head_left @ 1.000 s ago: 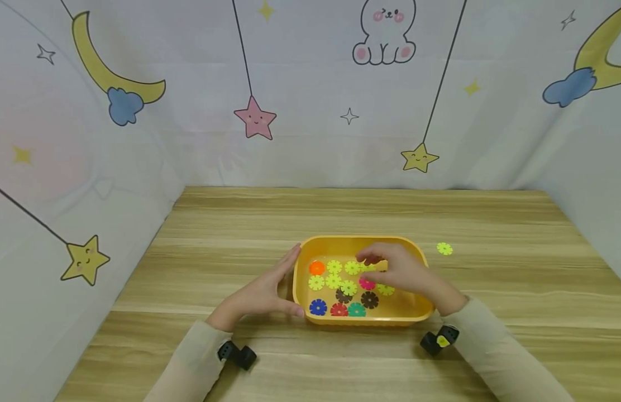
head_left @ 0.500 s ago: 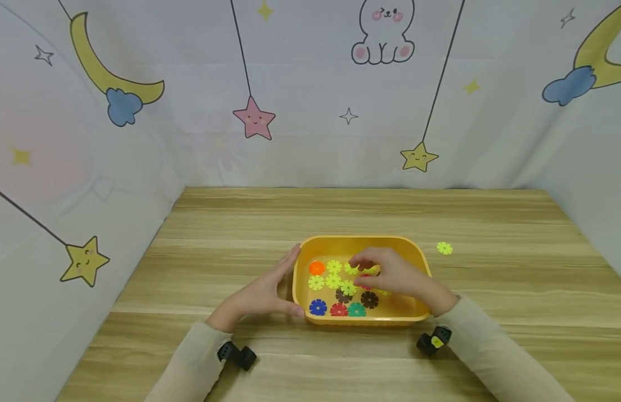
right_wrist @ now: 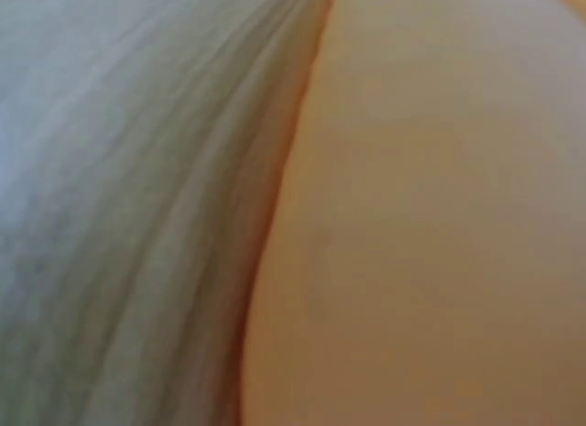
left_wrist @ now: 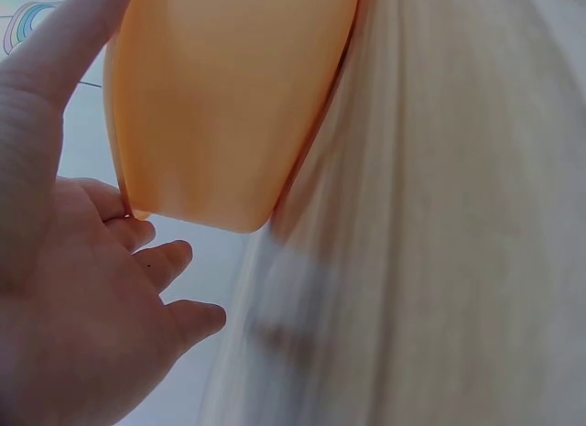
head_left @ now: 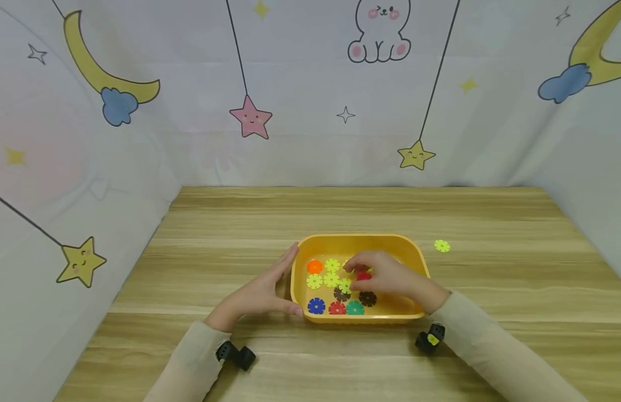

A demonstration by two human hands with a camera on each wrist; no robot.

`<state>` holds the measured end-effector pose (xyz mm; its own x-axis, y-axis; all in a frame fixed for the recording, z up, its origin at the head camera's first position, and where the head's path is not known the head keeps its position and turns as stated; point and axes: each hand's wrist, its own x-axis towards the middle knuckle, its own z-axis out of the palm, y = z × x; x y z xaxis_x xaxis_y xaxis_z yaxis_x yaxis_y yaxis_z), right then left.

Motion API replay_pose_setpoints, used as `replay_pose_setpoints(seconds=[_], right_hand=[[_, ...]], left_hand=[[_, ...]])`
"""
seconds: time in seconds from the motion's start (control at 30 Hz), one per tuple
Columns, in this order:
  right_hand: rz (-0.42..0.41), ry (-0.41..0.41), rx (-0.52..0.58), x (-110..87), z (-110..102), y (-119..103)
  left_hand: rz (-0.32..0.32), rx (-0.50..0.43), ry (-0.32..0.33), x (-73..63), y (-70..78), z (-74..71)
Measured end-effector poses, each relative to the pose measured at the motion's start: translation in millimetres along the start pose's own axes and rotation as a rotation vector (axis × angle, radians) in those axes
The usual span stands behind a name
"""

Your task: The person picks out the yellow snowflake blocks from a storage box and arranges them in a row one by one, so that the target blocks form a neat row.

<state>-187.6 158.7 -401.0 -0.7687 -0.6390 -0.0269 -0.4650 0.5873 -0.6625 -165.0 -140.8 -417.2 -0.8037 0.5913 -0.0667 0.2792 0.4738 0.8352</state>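
A yellow plastic basin (head_left: 361, 319) holds several flat notched snowflake discs. My left hand (head_left: 257, 295) spans its left end, straight thumb at the near corner and straight forefinger at the far one; the left wrist view shows fingertips against the basin (left_wrist: 229, 96). Inside the basin, my right hand (head_left: 386, 274) reaches over the discs with bent fingers, its thumb and forefinger apart. By its thumb lie a yellow disc (head_left: 344, 286) and a red disc (head_left: 363, 276), the latter partly covered. Nothing shows between its fingertips. The right wrist view is blurred and shows mostly sleeve (right_wrist: 119, 197).
A loose yellow disc (head_left: 442, 245) lies on the wooden table (head_left: 230, 223) right of the basin. An orange disc (head_left: 315, 267), a blue disc (head_left: 316, 306) and a green disc (head_left: 354, 308) sit in the basin. A printed cloth (head_left: 300, 156) closes off the back and sides.
My right hand has moved left and slightly lower within the basin, its fingertips now closer to the middle yellow discs. My left hand has stayed at the basin's left end.
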Motion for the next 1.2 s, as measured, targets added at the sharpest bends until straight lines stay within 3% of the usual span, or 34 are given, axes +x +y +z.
replay_pose_setpoints(seconds=[0.23, 0.53, 1.2], right_hand=[[0.010, -0.043, -0.032, 1.8, 5, -1], [-0.022, -0.048, -0.087, 5.2, 8, 0], [-0.009, -0.070, -0.108, 5.1, 12, 0]], left_hand=[[0.007, 0.001, 0.005, -0.6, 0.1, -0.7], [0.003, 0.013, 0.011, -1.1, 0.9, -1.7], [-0.001, 0.001, 0.010, -0.1, 0.8, -0.1]])
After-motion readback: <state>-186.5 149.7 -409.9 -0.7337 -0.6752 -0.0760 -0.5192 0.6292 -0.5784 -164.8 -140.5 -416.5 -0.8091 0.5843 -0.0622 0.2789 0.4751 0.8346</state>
